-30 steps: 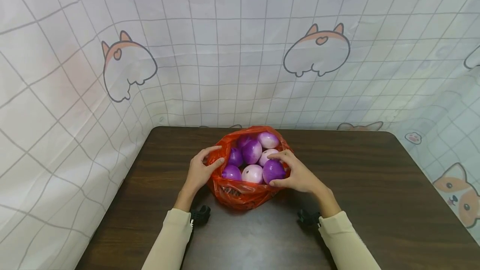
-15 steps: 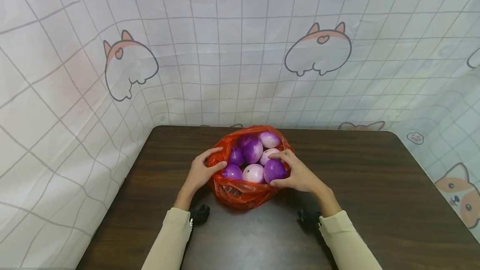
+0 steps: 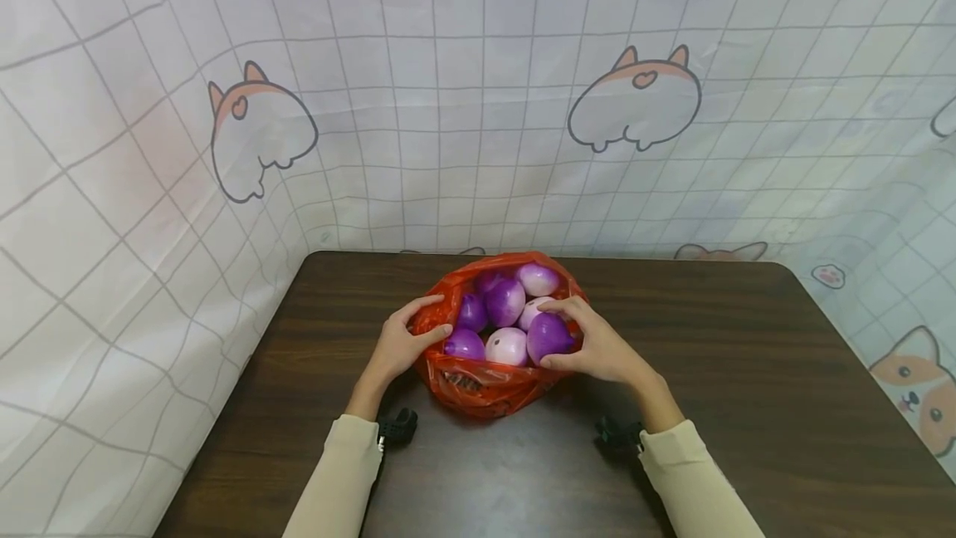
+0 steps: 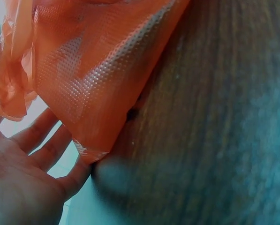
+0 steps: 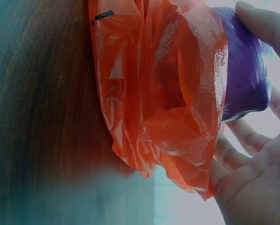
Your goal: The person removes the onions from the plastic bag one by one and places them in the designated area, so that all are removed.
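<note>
A red plastic bag stands with its mouth spread, full of several purple onions and paler ones. My left hand holds the bag's left side, thumb over the rim; in the left wrist view its fingers lie behind the hanging plastic. At the right front of the mouth, my right hand grips a dark purple onion between thumb and fingers. The right wrist view shows that onion protruding past the bag's edge, which partly hides it.
The bag sits on a dark wooden table, near its far edge. A white gridded curtain with cartoon corgis hangs behind and at both sides. A small black device is strapped at each wrist.
The onion in my right hand has risen very slightly, the hand with it. My left hand stays on the bag. The whole head view has shifted a little.
</note>
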`<state>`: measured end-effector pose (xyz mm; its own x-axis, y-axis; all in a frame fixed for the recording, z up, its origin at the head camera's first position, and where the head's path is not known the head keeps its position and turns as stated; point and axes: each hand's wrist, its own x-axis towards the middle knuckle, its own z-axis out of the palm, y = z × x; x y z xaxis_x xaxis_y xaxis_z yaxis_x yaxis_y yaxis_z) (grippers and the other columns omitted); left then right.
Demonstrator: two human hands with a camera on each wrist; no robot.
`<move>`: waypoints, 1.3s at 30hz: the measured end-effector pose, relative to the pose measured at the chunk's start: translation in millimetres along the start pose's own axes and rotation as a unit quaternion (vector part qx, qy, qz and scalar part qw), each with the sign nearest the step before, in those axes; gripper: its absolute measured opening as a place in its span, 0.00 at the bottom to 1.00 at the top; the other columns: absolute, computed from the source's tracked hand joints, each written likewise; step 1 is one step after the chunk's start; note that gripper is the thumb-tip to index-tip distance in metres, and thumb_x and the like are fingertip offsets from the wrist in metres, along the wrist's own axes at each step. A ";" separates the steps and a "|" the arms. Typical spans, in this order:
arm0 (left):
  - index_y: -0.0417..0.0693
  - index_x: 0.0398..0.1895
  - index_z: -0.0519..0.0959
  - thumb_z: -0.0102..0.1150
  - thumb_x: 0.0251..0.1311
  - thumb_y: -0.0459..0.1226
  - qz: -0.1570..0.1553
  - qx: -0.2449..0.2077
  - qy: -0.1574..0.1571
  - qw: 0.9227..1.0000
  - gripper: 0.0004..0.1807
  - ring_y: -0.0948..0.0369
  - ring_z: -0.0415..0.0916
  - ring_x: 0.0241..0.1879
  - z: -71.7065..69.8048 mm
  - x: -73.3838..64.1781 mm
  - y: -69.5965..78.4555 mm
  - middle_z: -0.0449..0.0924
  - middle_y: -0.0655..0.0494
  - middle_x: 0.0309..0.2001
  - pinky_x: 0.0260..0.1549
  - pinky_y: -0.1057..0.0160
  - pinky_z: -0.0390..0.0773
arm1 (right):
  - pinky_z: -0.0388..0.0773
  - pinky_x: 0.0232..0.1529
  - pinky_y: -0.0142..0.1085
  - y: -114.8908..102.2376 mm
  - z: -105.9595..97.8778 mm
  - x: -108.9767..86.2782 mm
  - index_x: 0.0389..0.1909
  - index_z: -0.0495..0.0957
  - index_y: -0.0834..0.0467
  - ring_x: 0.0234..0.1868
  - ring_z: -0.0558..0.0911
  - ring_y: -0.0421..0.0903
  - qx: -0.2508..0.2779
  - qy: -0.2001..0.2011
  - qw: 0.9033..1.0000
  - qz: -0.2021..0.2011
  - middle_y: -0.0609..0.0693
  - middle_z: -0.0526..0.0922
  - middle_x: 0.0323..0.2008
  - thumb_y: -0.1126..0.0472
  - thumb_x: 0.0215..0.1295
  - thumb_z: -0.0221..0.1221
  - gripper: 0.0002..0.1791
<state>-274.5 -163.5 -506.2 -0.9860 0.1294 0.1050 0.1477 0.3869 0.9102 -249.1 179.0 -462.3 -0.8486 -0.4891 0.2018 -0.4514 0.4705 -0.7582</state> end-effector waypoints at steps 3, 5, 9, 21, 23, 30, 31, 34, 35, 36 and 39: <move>0.77 0.57 0.74 0.68 0.50 0.57 0.000 -0.002 0.001 1.000 0.28 0.51 0.73 0.57 0.4 0.1 -0.1 0.71 0.59 0.63 0.54 0.47 0.77 | 0.80 0.48 0.44 -13.2 -4.0 -1.7 0.64 0.66 0.50 0.55 0.71 0.52 0.007 0.001 1.000 -0.007 0.52 0.69 0.58 0.58 0.50 0.72 0.39; 0.77 0.57 0.74 0.68 0.50 0.57 0.001 0.000 0.000 1.000 0.28 0.51 0.73 0.57 0.6 0.2 -0.4 0.71 0.59 0.63 0.54 0.47 0.77 | 0.80 0.48 0.42 -22.3 -6.8 -2.9 0.64 0.67 0.53 0.55 0.71 0.53 0.010 0.000 1.000 -0.013 0.54 0.69 0.58 0.60 0.50 0.72 0.39; 0.78 0.57 0.74 0.68 0.49 0.58 0.002 0.001 0.001 1.000 0.28 0.52 0.73 0.57 0.9 0.9 -2.1 0.71 0.59 0.63 0.54 0.47 0.77 | 0.80 0.48 0.40 -23.4 -8.3 -2.5 0.63 0.67 0.56 0.54 0.71 0.51 0.013 0.007 1.000 -0.025 0.54 0.69 0.56 0.60 0.50 0.72 0.38; 0.77 0.57 0.73 0.68 0.49 0.59 -0.003 0.005 0.000 1.000 0.29 0.51 0.73 0.57 0.5 0.4 -1.7 0.71 0.58 0.63 0.55 0.47 0.76 | 0.78 0.54 0.44 4.9 -6.6 2.9 0.63 0.66 0.39 0.56 0.72 0.48 0.040 0.034 0.998 -0.018 0.44 0.68 0.57 0.53 0.51 0.72 0.38; 0.77 0.57 0.73 0.68 0.49 0.59 -0.002 0.003 0.001 1.000 0.29 0.51 0.73 0.57 0.7 0.5 -1.1 0.71 0.57 0.63 0.55 0.47 0.76 | 0.78 0.54 0.46 4.4 -7.7 2.6 0.64 0.66 0.42 0.56 0.72 0.49 0.043 0.037 0.998 -0.021 0.44 0.68 0.57 0.52 0.51 0.72 0.39; 0.77 0.58 0.73 0.68 0.49 0.58 -0.001 0.002 0.000 1.000 0.29 0.51 0.73 0.57 1.3 1.3 -2.7 0.71 0.57 0.63 0.55 0.47 0.77 | 0.78 0.54 0.50 1.9 -10.7 1.8 0.65 0.66 0.43 0.56 0.73 0.48 0.054 0.050 0.997 -0.023 0.44 0.68 0.57 0.53 0.51 0.72 0.39; 0.77 0.58 0.73 0.68 0.49 0.58 -0.001 0.004 -0.001 1.000 0.29 0.51 0.73 0.57 1.3 1.4 -2.9 0.70 0.57 0.64 0.55 0.47 0.77 | 0.78 0.54 0.49 1.0 -11.3 1.4 0.64 0.66 0.42 0.56 0.73 0.48 0.055 0.053 0.997 -0.020 0.44 0.68 0.57 0.54 0.51 0.72 0.39; 0.79 0.57 0.73 0.68 0.49 0.59 -0.008 0.005 0.001 1.000 0.29 0.51 0.73 0.58 1.4 1.7 -3.7 0.70 0.58 0.63 0.54 0.47 0.77 | 0.79 0.52 0.45 -5.5 -14.1 -0.3 0.64 0.66 0.43 0.55 0.73 0.49 0.061 0.057 0.996 -0.016 0.46 0.69 0.57 0.57 0.52 0.71 0.38; 0.80 0.56 0.73 0.68 0.49 0.60 -0.008 0.006 0.001 1.000 0.29 0.51 0.73 0.58 1.4 1.9 -3.8 0.70 0.58 0.63 0.54 0.46 0.77 | 0.79 0.52 0.44 -9.6 -15.6 -1.2 0.64 0.66 0.45 0.55 0.73 0.50 0.066 0.059 0.996 -0.015 0.47 0.69 0.57 0.58 0.53 0.71 0.38; 0.80 0.56 0.73 0.68 0.48 0.60 -0.009 0.006 0.001 1.000 0.29 0.51 0.73 0.58 1.5 2.2 -4.0 0.70 0.59 0.63 0.54 0.46 0.77 | 0.79 0.51 0.45 -14.4 -17.2 -2.2 0.65 0.66 0.48 0.55 0.73 0.52 0.071 0.061 0.996 -0.014 0.48 0.69 0.57 0.59 0.53 0.71 0.38; 0.80 0.56 0.73 0.67 0.48 0.60 -0.009 0.006 0.002 1.000 0.29 0.51 0.73 0.58 1.6 3.2 -4.5 0.70 0.59 0.63 0.54 0.46 0.77 | 0.80 0.50 0.45 -28.7 -22.6 -4.9 0.64 0.66 0.54 0.54 0.73 0.55 0.077 0.068 0.995 -0.012 0.51 0.69 0.57 0.62 0.53 0.70 0.37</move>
<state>-278.2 -163.4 -510.6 -0.9888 0.1192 0.0897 0.1305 0.3994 0.9075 -238.3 184.6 -427.5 -0.8724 -0.3905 0.2940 -0.4328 0.3374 -0.8360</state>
